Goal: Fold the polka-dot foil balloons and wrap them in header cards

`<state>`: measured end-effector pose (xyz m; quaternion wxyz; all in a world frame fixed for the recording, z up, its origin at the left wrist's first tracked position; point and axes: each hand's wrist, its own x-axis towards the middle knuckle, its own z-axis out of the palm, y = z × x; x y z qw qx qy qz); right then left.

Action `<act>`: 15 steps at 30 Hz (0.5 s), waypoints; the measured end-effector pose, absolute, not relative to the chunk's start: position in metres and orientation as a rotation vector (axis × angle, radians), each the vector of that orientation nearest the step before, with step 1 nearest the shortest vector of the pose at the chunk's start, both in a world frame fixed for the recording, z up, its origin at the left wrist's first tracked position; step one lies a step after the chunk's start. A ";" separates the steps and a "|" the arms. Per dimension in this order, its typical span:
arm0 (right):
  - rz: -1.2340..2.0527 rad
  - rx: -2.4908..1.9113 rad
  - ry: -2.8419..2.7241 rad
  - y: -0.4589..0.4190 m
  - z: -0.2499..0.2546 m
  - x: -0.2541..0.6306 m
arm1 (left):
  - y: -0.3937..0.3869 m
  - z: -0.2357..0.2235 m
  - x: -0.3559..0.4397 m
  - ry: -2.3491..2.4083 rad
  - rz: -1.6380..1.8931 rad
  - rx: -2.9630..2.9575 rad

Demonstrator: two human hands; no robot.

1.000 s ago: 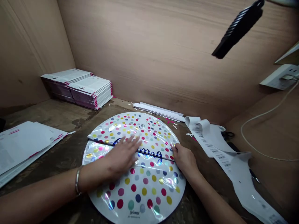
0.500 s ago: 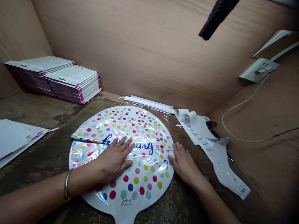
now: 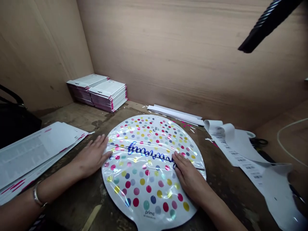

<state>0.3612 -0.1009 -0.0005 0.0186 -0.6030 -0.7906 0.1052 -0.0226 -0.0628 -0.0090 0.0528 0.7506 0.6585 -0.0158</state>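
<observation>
A flat, round foil balloon (image 3: 146, 179), white with many coloured dots and blue script lettering, lies on the table with its neck toward me. A fold line crosses it from left to right through the lettering. My left hand (image 3: 95, 155) lies at its left edge with fingers stretched out, at the end of the fold. My right hand (image 3: 189, 175) rests flat on the right part of the balloon, fingertips on the fold beside the lettering. Neither hand grips anything.
Two stacks of white and pink packets (image 3: 108, 91) stand at the back left. Flat printed card sleeves (image 3: 45, 147) lie at the left. White strips (image 3: 175, 115) lie along the back wall. A curling label strip (image 3: 247, 166) and scissors (image 3: 261, 141) are at the right.
My left hand has moved from the balloon's middle to its left edge. My right hand has shifted from the right edge inward onto the balloon. The view has swung left.
</observation>
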 end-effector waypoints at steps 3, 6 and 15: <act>0.323 -1.921 -2.432 -0.108 0.010 0.352 | -0.066 0.001 -0.018 2.259 0.136 2.339; 0.324 -1.932 -2.440 -0.112 0.024 0.338 | -0.063 0.017 0.034 1.821 0.451 2.716; 0.011 -2.060 -2.379 -0.107 0.038 0.383 | -0.041 0.019 0.123 1.035 0.355 2.705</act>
